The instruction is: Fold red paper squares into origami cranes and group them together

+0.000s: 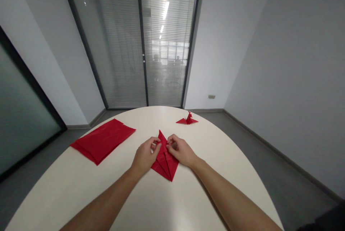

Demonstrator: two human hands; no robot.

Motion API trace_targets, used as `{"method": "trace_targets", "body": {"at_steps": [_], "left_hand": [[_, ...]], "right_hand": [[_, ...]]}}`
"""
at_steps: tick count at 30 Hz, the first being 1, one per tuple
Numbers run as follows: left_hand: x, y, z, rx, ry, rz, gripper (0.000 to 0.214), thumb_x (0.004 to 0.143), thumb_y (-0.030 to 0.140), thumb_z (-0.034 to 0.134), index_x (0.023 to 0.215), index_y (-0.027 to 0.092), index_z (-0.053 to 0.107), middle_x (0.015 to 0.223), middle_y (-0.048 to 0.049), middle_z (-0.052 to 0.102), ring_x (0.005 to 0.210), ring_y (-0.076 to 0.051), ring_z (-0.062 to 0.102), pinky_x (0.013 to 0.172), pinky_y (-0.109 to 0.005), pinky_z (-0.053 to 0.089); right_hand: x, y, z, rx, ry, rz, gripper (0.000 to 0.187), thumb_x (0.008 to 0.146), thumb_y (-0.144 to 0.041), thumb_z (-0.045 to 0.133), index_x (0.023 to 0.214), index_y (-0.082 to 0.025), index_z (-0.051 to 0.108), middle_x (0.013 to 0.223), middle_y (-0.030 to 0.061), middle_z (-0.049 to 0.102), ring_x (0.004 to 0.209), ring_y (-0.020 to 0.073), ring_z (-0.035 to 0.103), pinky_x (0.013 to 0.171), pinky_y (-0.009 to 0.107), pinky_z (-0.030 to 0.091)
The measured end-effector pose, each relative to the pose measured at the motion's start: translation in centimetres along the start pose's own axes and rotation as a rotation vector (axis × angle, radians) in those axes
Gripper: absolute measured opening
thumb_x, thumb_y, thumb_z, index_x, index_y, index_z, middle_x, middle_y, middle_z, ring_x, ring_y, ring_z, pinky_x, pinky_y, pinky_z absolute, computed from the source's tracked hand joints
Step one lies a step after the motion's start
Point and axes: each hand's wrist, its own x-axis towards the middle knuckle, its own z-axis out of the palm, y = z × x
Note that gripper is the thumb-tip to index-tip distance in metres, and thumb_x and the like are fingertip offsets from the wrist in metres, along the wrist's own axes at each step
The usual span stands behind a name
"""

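Note:
A partly folded sheet of red paper point(165, 161) lies in front of me, its creases running to a point at the near end and a narrow tip at the far end. My left hand point(147, 153) pinches its left edge between thumb and fingers. On the opposite edge, my right hand point(181, 151) is closed in a similar pinch. Both hands cover parts of the paper's sides. Beyond my right hand stands a finished red paper crane point(188, 118) with its wings spread.
A stack of red paper sheets point(104, 141) rests at the left on the round white table point(215, 188). Behind the table are a glass partition with blinds point(121, 44) and a grey wall point(283, 62) with a socket point(211, 96).

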Motion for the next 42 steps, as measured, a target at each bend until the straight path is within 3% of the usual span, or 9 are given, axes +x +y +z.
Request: {"method": "trace_targets", "body": {"at_steps": [11,17,22,28,32,38,42], "left_hand": [[-0.1,0.2,-0.2,-0.028,-0.090,0.082,0.028,0.091,0.024,0.055,0.117,0.023,0.065,0.106,-0.0035,0.075,0.087,-0.018,0.068,0.086,-0.031,0.052],[-0.3,0.5,-0.4,0.070,-0.165,0.173,0.018,0.093,0.024,0.054,0.108,0.025,0.065,0.097,-0.0013,0.073,0.088,-0.019,0.066,0.085,-0.031,0.049],[-0.4,0.4,-0.4,0.084,-0.198,0.206,0.012,0.092,0.024,0.055,0.103,0.024,0.060,0.094,-0.0014,0.071,0.087,-0.019,0.065,0.084,-0.031,0.048],[-0.3,-0.1,-0.1,0.066,-0.185,0.176,0.012,0.092,0.025,0.056,0.104,0.024,0.059,0.095,-0.0020,0.070,0.087,-0.019,0.065,0.083,-0.032,0.049],[-0.2,-0.3,0.1,0.029,-0.167,0.147,0.015,0.091,0.027,0.058,0.105,0.024,0.058,0.097,-0.0021,0.071,0.087,-0.019,0.066,0.082,-0.031,0.050],[-0.3,-0.5,0.1,0.018,-0.152,0.123,0.014,0.092,0.029,0.056,0.105,0.024,0.058,0.096,-0.0022,0.071,0.087,-0.019,0.066,0.082,-0.031,0.050],[-0.3,-0.4,-0.1,0.033,-0.132,0.093,0.013,0.091,0.028,0.057,0.104,0.024,0.058,0.093,-0.0017,0.071,0.084,-0.019,0.067,0.079,-0.031,0.050]], "right_hand": [[0.1,-0.3,0.0,0.055,0.051,-0.068,0.013,0.092,-0.022,0.056,0.104,-0.022,0.057,0.091,0.0022,0.066,0.082,0.0175,0.061,0.078,0.030,0.048],[0.6,0.0,0.5,0.243,0.146,-0.035,0.038,0.093,-0.029,0.059,0.130,-0.022,0.053,0.093,0.0025,0.065,0.082,0.0164,0.061,0.077,0.030,0.049],[0.9,-0.5,0.5,0.260,0.145,-0.008,0.020,0.091,-0.035,0.062,0.100,-0.018,0.069,0.083,0.0024,0.067,0.078,0.0166,0.060,0.076,0.030,0.048],[1.2,0.2,0.7,0.389,0.200,0.061,0.031,0.088,-0.048,0.065,0.084,-0.018,0.067,0.073,0.0010,0.065,0.070,0.0159,0.057,0.069,0.029,0.046],[1.4,0.7,0.6,0.416,0.225,0.077,0.035,0.086,-0.052,0.066,0.082,-0.018,0.067,0.072,0.0012,0.065,0.068,0.0160,0.056,0.068,0.029,0.045],[1.1,0.3,0.4,0.447,0.148,0.070,0.036,0.090,-0.051,0.062,0.104,-0.019,0.069,0.086,0.0034,0.068,0.079,0.0175,0.060,0.076,0.032,0.048],[1.1,0.5,0.7,0.494,0.116,0.086,0.034,0.084,-0.049,0.070,0.100,-0.018,0.068,0.084,0.0028,0.068,0.078,0.0170,0.061,0.076,0.031,0.049]]}}
